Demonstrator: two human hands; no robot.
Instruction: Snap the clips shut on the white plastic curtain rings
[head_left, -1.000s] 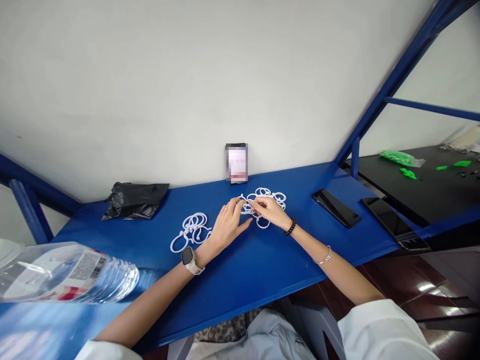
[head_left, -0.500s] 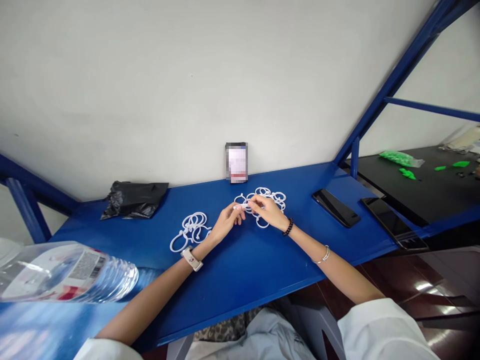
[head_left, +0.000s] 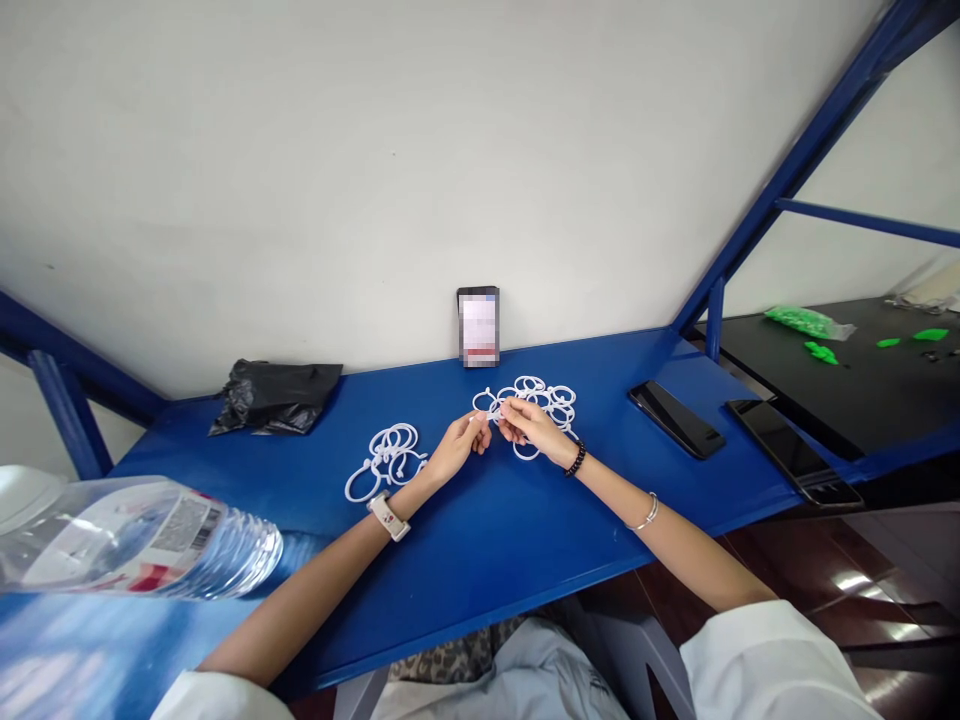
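Observation:
My left hand [head_left: 455, 447] is closed in a pinch at the middle of the table, with a bit of a white plastic ring showing at its fingertips. Just to its right, my right hand [head_left: 538, 432] pinches at the same small white piece, most of which the fingers hide. Behind and under my right hand lies a pile of white plastic rings [head_left: 560, 396] with knobbed ends. A smaller group of similar rings [head_left: 363, 486] rests left of my left hand, close to the wristwatch.
A phone with a blurred screen [head_left: 478, 330] leans on the wall. Two dark phones [head_left: 679, 418] lie at the right. A black plastic bag [head_left: 277, 398] sits back left, and a large clear bottle [head_left: 161, 535] lies front left. Green pieces [head_left: 810, 322] are on the neighbouring black table.
My fingertips have drawn slightly apart, and less of the white piece shows between them. The whole view has shifted a little; both groups of rings stay in place.

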